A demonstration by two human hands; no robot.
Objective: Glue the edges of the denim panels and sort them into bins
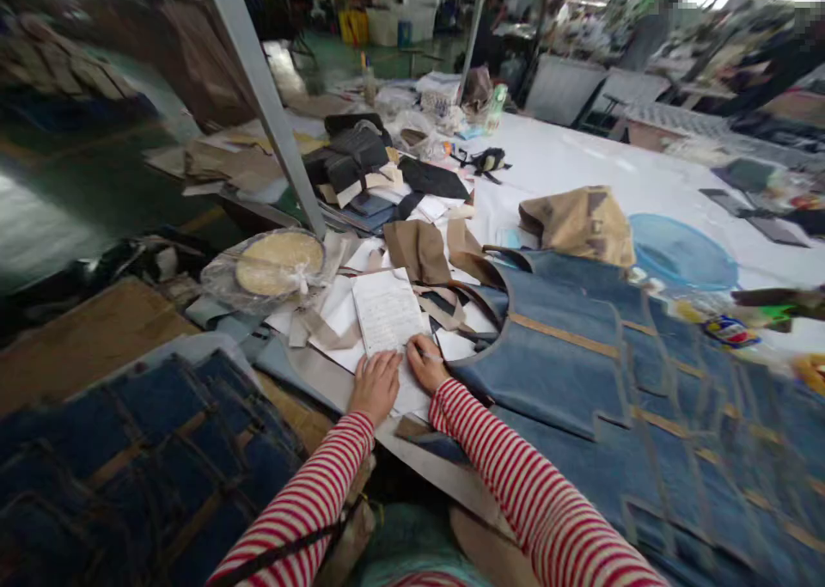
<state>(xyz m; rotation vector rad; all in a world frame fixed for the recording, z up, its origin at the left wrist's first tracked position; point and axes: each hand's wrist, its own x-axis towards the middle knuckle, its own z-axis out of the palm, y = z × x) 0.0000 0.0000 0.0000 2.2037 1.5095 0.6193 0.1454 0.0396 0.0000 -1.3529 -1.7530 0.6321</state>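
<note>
While the left hand (375, 385) lies flat, fingers loosely together, on the lower part of a handwritten notepad (387, 310), the right hand (425, 363) pinches a slim pen (433, 358) at its lower right corner. The notepad rests among loose fabric scraps (418, 250) on the cluttered worktop (547, 150) — uneven footing that could let it slide and spoil the writing, should the left hand lift.

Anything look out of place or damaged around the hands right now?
Only the clutter: brown cloth and scrap strips lie jumbled around the written page that the left hand touches. It looks untidy beside the blue pieces, laid out overlapping. I see no spill or damage, though the outer areas are blurred.
</note>
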